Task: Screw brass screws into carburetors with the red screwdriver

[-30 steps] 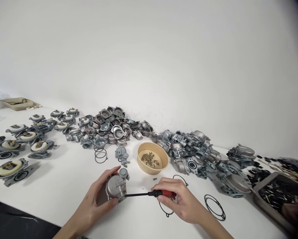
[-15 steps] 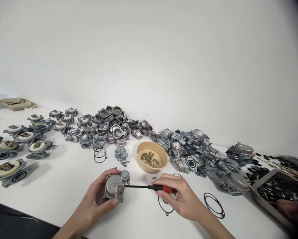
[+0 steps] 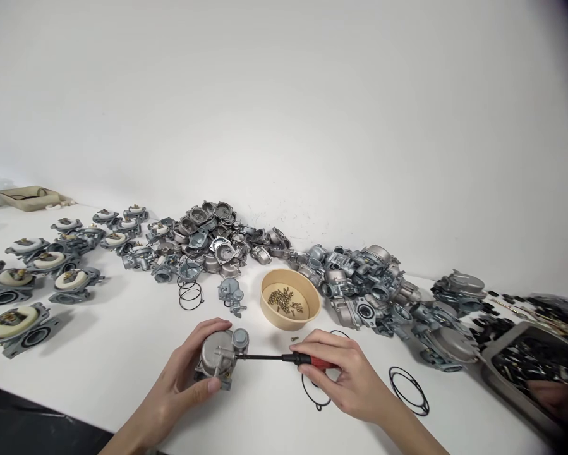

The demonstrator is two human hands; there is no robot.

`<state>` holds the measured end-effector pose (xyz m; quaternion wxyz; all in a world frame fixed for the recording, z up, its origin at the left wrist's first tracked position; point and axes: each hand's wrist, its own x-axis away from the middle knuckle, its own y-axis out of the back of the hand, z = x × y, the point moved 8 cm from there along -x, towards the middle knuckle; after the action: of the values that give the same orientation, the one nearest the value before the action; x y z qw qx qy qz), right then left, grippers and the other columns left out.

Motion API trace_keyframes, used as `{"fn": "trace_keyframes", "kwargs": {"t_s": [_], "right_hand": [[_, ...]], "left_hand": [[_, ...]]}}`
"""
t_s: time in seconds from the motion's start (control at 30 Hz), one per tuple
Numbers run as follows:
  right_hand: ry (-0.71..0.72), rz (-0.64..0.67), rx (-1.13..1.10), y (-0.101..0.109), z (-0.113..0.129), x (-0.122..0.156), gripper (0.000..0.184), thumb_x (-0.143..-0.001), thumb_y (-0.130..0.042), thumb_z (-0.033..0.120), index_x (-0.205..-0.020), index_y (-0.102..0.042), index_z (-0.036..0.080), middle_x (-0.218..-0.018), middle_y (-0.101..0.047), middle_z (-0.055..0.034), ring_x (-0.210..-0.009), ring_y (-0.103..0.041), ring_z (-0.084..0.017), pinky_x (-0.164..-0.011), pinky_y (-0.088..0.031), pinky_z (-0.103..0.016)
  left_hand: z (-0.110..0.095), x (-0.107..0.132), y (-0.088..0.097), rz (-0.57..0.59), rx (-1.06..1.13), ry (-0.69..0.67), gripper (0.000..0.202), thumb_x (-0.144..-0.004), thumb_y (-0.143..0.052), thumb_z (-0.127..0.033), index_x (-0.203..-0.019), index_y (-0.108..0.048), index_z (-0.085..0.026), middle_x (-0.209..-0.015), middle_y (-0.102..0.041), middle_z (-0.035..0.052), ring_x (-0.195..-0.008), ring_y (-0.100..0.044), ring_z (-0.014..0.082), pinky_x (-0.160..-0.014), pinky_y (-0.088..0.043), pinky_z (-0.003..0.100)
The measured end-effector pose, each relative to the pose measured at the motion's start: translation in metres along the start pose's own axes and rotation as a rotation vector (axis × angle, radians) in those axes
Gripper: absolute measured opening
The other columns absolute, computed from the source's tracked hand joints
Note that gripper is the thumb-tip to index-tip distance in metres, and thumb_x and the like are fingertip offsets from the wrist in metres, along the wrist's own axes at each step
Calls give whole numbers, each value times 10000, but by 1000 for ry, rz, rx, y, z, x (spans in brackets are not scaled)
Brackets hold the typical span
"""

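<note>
A grey metal carburetor (image 3: 217,354) is gripped by my left hand (image 3: 179,376), thumb at the front and fingers round the back, its domed bowl facing up. My right hand (image 3: 347,376) is closed round the red and black handle of a screwdriver (image 3: 265,357). The screwdriver lies level, and its tip meets the carburetor's right side; whether it sits in a screw there is too small to tell. A single loose screw (image 3: 294,339) lies on the table just beyond my right fingers. Black rubber rings (image 3: 318,406) lie partly under my right hand.
A yellow bowl (image 3: 290,325) of small brass screws stands ahead. Behind it are heaps of bowl covers (image 3: 224,253) and carburetor bodies (image 3: 364,284). Several carburetors with white floats (image 3: 16,322) fill the left. Black rings (image 3: 409,392) and a metal tray (image 3: 501,366) lie right.
The carburetor has tilted and turned slightly in my left hand. My right hand with the screwdriver has hardly moved, its tip still at the carburetor's side.
</note>
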<state>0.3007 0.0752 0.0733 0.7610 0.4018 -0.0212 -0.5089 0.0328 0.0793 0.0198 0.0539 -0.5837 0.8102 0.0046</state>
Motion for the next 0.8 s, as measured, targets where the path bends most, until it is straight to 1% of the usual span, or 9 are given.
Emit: {"fn": "trace_keyframes", "kwargs": {"t_s": [0.13,0.23,0.4,0.53,0.7,0.8], "right_hand": [[21,-25,18,2,4,-1,235,-1015,-646,255,-1182,-802,198,-966,-754,-121,-664,-642,-148,-520,-499,-236],[17,-47,22,3,5,-2,221,-1009,-656,253,-1163,-803,194,-960,-756,-118,-656,-643,-144,-517,-508,-231],[22,-59,36,3,6,-2,216,-1003,-663,256,-1153,-804,190,-951,-760,-115,-656,-654,-146,-514,-518,-223],[46,-78,38,3,6,-2,204,-993,-690,245,-1152,-806,192,-930,-757,-102,-631,-636,-138,-509,-502,-227],[74,-84,28,3,8,-1,213,-987,-727,240,-1185,-797,208,-964,-768,-98,-722,-700,-165,-582,-542,-245],[77,-94,27,3,9,-1,217,-981,-734,230,-1189,-794,219,-983,-776,-97,-776,-729,-185,-640,-573,-264]], "left_hand": [[0,0,-1,7,5,16,669,-916,-743,-595,-1501,-587,-310,-1563,-565,103,-1370,-544,392,-1063,-458,396],[1,-1,0,-3,2,42,640,-957,-688,-594,-1506,-565,-290,-1498,-621,104,-1329,-569,381,-1039,-451,392],[5,-2,2,-18,-2,67,637,-966,-675,-593,-1518,-551,-300,-1488,-639,79,-1361,-547,377,-1069,-427,380],[8,-3,4,-37,24,74,642,-963,-668,-605,-1519,-548,-307,-1378,-699,75,-1299,-587,378,-1057,-427,392],[9,-3,5,-61,35,103,647,-955,-670,-609,-1514,-543,-307,-1313,-707,83,-1322,-540,390,-1028,-420,405],[9,-2,4,-70,33,106,635,-954,-673,-607,-1503,-548,-315,-1285,-708,81,-1303,-547,387,-1008,-424,404]]}}
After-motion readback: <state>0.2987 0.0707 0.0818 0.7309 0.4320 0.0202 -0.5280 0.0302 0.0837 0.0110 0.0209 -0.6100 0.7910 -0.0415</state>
